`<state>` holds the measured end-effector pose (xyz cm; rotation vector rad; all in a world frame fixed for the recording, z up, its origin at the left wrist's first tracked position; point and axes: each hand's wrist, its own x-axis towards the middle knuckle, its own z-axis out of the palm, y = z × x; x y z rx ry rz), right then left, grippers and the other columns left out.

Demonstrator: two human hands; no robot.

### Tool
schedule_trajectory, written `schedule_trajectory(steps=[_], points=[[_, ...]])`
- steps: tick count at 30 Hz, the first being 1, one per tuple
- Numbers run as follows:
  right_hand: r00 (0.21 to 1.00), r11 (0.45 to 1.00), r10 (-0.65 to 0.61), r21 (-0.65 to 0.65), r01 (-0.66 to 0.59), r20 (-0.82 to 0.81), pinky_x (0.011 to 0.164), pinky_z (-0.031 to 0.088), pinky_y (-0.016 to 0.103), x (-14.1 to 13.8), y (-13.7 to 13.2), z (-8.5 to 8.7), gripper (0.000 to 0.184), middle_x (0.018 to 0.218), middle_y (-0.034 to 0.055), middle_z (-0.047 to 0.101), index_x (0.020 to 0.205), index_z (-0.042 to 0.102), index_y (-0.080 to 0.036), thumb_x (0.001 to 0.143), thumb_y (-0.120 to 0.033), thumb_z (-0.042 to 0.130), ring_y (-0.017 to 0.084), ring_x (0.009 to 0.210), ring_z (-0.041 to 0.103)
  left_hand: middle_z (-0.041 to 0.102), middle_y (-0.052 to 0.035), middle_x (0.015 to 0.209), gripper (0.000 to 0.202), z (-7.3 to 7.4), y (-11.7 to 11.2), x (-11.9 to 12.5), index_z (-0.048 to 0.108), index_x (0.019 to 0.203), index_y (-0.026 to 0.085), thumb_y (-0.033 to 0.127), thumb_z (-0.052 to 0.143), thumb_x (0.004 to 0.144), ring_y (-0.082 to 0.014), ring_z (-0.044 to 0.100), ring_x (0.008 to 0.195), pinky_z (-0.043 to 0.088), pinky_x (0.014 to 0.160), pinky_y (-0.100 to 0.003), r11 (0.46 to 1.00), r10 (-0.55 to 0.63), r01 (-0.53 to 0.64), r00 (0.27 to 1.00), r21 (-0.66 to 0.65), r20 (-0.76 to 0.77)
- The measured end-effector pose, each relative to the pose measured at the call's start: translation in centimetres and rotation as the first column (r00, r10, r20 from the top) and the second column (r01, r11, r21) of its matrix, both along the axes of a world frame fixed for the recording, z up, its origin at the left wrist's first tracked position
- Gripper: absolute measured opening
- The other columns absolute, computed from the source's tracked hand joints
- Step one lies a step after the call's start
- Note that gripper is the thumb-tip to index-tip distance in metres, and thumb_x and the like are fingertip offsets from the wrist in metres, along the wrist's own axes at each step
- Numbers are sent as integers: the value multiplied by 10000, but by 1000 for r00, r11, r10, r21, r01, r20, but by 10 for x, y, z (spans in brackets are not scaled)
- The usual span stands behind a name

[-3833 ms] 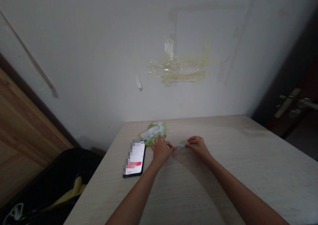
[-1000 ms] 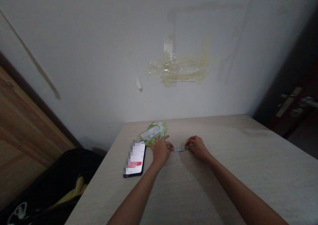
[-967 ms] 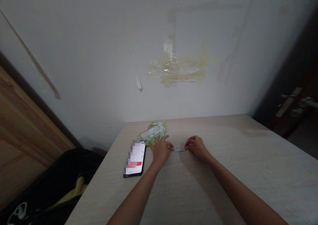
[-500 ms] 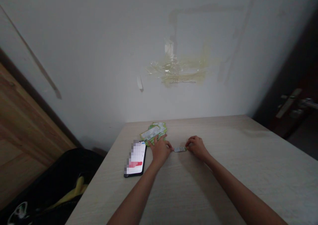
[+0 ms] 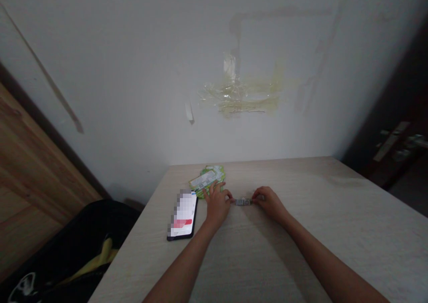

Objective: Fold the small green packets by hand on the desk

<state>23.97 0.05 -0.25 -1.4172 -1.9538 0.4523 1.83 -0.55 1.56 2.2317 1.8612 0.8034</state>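
Observation:
A small, narrow printed strip (image 5: 243, 201), greyish with markings, is held just over the table between my two hands; it looks like folded paper or a packet, but its kind is not clear. My left hand (image 5: 218, 204) pinches the left end between thumb and a finger, its other fingers spread toward the green printed packets (image 5: 204, 178). Those packets lie in an overlapping pile behind it. At the strip's right end, my right hand (image 5: 269, 202) pinches with its fingers curled together.
A phone (image 5: 183, 216) with a lit screen lies left of my left forearm on the pale wooden table (image 5: 321, 231). Behind stands a wall (image 5: 140, 93) with clear tape on it. A black bag (image 5: 90, 231) sits below the table's left edge.
The strip looks slightly narrower and greyer than before. My right hand has shifted a little to the right. Both hands keep their pinch, and the phone and packets stay put.

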Motion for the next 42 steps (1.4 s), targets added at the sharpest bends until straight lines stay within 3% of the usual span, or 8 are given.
schedule_trajectory(steps=[4, 8, 12, 19, 25, 32, 42], points=[[999, 999, -7, -46, 5, -41, 803, 455, 309, 3, 0, 0, 122, 875, 54, 695, 820, 716, -199, 771, -254, 619, 204, 865, 611, 533, -26, 1344, 19, 0, 0, 0, 687, 800, 248, 247, 694, 783, -283, 284, 1375, 74, 1135, -588, 998, -35, 34, 999, 59, 25], [1000, 1000, 23, -12, -24, -4, 851, 451, 332, 5, 3, 0, 214, 913, 71, 708, 950, 733, -199, 763, -240, 639, 219, 912, 611, 546, -26, 1322, 51, -4, 1, 1, 685, 809, 236, 262, 712, 775, -274, 293, 1364, 119, 1141, -541, 995, -61, 57, 997, 82, 46], [995, 997, 79, -1, -79, 65, 875, 438, 352, 7, 4, 3, 160, 878, 71, 711, 872, 755, -217, 781, -251, 628, 230, 920, 608, 556, -20, 1299, 77, -8, 3, 2, 685, 824, 240, 279, 725, 770, -255, 331, 1331, 132, 1141, -512, 992, -75, 69, 996, 103, 54], [997, 999, 51, -21, -50, 51, 863, 441, 344, 7, 4, 3, 163, 888, 58, 719, 855, 754, -224, 782, -247, 611, 224, 906, 616, 574, -18, 1257, 80, -11, 5, 1, 678, 855, 248, 290, 704, 792, -242, 365, 1299, 150, 1133, -494, 991, -82, 76, 996, 108, 48], [995, 997, -77, -5, 78, 62, 858, 443, 339, 14, 7, 1, 205, 900, 65, 726, 885, 748, -205, 800, -254, 568, 226, 910, 623, 574, -23, 1237, 113, -12, 5, 1, 676, 934, 263, 266, 660, 822, -231, 391, 1262, 163, 1127, -486, 991, -94, 89, 994, 97, 52], [955, 958, -285, -1, 286, 82, 825, 460, 335, 37, 16, -2, 229, 868, 87, 725, 872, 737, -179, 794, -256, 536, 233, 867, 640, 567, -24, 1228, 112, -13, 1, 2, 668, 933, 261, 235, 626, 832, -217, 413, 1244, 165, 1126, -473, 989, -123, 119, 992, 92, 32], [818, 841, -539, 62, 538, 200, 771, 449, 333, 52, 9, 5, 241, 876, 106, 716, 888, 734, -195, 790, -262, 524, 255, 866, 628, 569, -26, 1210, 103, -12, 0, 3, 663, 922, 251, 223, 612, 837, -217, 423, 1237, 146, 1124, -522, 987, -144, 144, 990, 78, -10]])
